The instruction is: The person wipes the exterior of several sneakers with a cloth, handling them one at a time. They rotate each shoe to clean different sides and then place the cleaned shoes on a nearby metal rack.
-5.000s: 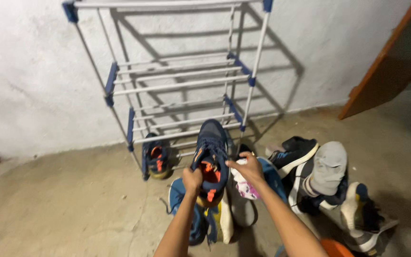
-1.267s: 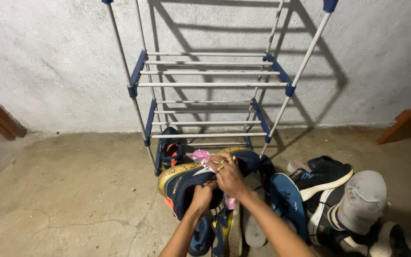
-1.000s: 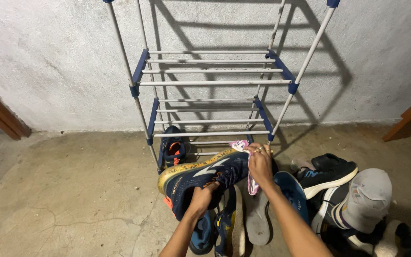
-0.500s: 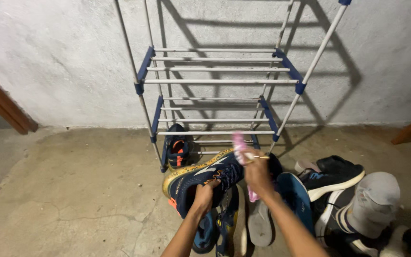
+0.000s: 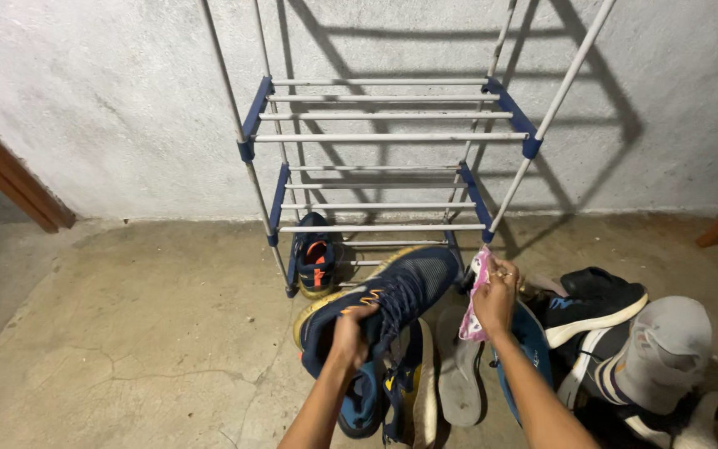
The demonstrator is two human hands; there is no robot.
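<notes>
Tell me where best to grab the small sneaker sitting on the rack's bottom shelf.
Probably at the heel collar of the small sneaker, coming from the front. Its heel faces outward between the rack posts, and the open mouth gives fingers an edge to hook.

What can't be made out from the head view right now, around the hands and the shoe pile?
- Pink item in the right hand: crumpled and partly covered by the fingers, kind unclear.
- Shoes under the navy sneaker held by the left hand: overlapped, number uncertain.
- Shoe rack: top cut off by the upper edge.
- Small shoe on the bottom shelf: in shadow, any partner hidden.
- Grey cap pile: bottom edge crops it.
</notes>
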